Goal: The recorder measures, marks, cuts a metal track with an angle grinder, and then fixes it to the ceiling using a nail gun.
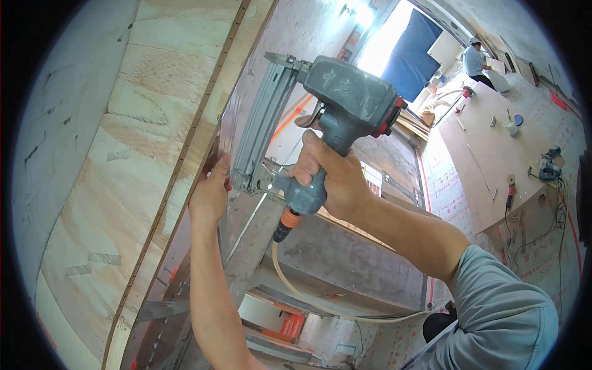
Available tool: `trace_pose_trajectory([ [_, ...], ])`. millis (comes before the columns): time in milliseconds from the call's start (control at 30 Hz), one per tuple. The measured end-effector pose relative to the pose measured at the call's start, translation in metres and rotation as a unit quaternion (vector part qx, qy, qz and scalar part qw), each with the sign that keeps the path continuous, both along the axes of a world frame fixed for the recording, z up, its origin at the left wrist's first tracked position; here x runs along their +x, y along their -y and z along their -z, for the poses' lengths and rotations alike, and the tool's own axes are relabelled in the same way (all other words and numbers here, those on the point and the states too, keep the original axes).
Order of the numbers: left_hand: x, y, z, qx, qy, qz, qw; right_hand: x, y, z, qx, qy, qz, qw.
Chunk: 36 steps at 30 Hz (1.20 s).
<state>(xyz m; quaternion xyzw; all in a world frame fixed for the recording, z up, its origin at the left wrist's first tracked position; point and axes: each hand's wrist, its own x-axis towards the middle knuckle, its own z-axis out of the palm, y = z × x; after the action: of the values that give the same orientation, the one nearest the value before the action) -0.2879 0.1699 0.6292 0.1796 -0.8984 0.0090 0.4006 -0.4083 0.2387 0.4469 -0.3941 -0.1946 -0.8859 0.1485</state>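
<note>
My right hand (336, 176) grips the handle of a grey pneumatic nail gun (351, 92), fingers wrapped round it. The gun's long ribbed magazine (265, 123) stands close to the edge of a wood-faced panel (148, 142), and its nose end is at the upper left. A pale air hose (308, 301) runs from the orange and black coupling (287, 223) below the handle. Near the magazine's lower end, my left hand (209, 194) is closed on the panel's edge strip (198, 163); its fingertips are partly hidden.
At right stands a large board-topped worktable (487, 148) carrying a blue-grey power tool (547, 166), a red-and-black corded tool (510, 190) and a white tub (510, 126). Cords (558, 216) hang off its side. Another person (475, 61) works at the far end.
</note>
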Motion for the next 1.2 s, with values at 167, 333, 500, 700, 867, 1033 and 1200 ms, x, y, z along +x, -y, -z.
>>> trace_pose_trajectory([
  [167, 0.003, 0.030, -0.007, -0.149, 0.004, 0.023, 0.989, 0.006, 0.003, -0.005, 0.006, -0.018, -0.008, 1.000],
  [333, -0.002, 0.022, 0.000, -0.149, -0.016, 0.054, 0.987, 0.005, 0.004, -0.006, 0.017, -0.018, 0.006, 1.000],
  [500, -0.003, 0.028, -0.001, -0.153, -0.032, 0.066, 0.985, 0.010, 0.003, -0.010, -0.025, 0.018, -0.017, 0.999],
  [700, -0.006, 0.026, 0.002, -0.178, -0.033, 0.051, 0.982, 0.005, 0.006, -0.009, -0.022, 0.015, -0.037, 0.999],
  [867, -0.004, 0.031, -0.001, -0.203, -0.038, 0.042, 0.978, 0.009, 0.003, -0.011, -0.029, 0.023, -0.044, 0.998],
  [1033, -0.005, 0.028, 0.002, -0.237, -0.028, 0.009, 0.971, 0.006, 0.005, -0.011, -0.039, 0.017, -0.051, 0.998],
  [1200, -0.007, 0.025, 0.001, -0.204, -0.028, 0.037, 0.978, 0.008, 0.003, -0.010, -0.028, 0.025, -0.036, 0.999],
])
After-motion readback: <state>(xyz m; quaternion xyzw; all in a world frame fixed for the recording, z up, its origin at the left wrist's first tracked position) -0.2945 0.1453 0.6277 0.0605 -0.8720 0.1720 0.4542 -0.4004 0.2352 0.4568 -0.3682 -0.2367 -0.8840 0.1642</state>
